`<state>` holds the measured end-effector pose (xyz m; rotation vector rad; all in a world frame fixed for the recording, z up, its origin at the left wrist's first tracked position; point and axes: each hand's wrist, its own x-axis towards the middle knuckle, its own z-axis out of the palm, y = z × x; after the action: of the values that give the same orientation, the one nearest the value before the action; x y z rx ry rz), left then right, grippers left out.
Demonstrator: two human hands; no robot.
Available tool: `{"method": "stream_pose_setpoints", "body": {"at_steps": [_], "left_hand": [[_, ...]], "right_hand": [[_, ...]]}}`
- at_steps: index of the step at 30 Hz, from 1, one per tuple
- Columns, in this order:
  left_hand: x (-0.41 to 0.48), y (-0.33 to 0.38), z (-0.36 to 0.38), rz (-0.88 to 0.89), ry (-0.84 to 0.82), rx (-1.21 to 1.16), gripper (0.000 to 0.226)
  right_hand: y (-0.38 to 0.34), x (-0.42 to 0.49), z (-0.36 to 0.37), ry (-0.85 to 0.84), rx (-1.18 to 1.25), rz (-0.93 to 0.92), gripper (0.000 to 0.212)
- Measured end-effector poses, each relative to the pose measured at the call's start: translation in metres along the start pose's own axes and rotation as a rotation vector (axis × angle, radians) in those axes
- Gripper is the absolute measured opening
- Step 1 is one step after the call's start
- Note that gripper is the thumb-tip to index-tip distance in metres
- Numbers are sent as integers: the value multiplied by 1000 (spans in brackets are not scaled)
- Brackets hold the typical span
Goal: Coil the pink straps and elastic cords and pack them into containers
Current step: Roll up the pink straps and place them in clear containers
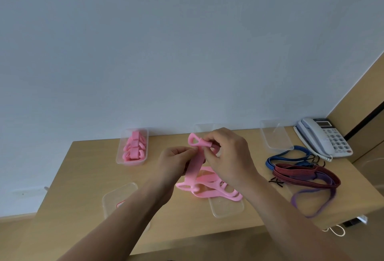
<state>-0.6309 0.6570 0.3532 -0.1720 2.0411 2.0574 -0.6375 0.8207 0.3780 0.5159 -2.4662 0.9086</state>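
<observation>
Your left hand [176, 157] pinching the pink strap [194, 168] below its looped end, your right hand [227, 152] gripping that end, both above the middle of the table [87, 177], loose straps [211, 188] on the table beneath, filled container [119, 156] at its back left, elastic cords [305, 174] at its right.

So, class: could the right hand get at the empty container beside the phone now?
Probably yes: nothing stands between right hand and empty container, though that hand is pinching the pink strap.

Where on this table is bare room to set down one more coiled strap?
The left side of the table, between the filled container and the front-left clear tray, is bare wood. The centre is crowded with loose pink straps, the right with elastic cords.
</observation>
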Motion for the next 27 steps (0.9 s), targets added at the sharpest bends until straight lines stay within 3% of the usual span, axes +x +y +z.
{"method": "stream_pose_setpoints", "body": {"at_steps": [5, 10, 12, 18, 21, 23, 27], "left_hand": [[-3, 4, 2, 30, -39, -62, 21], [-6, 5, 4, 81, -61, -121, 44], [-6, 3, 2, 88, -49, -116, 43], [-2, -4, -4, 79, -56, -115, 17], [-2, -6, -3, 85, -72, -111, 16], [-2, -7, -3, 92, -76, -103, 18], [-3, -9, -2, 62, -70, -93, 17]], "right_hand": [[3, -3, 1, 29, -37, -84, 11], [4, -4, 1, 34, -52, -149, 11], [3, -5, 1, 15, -44, -148, 11], [2, -1, -6, -58, 53, 4, 12], [5, 4, -9, -202, 48, 98, 21], [4, 6, -9, -285, 91, 105, 16], [5, 6, -10, -295, 98, 141, 10]]}}
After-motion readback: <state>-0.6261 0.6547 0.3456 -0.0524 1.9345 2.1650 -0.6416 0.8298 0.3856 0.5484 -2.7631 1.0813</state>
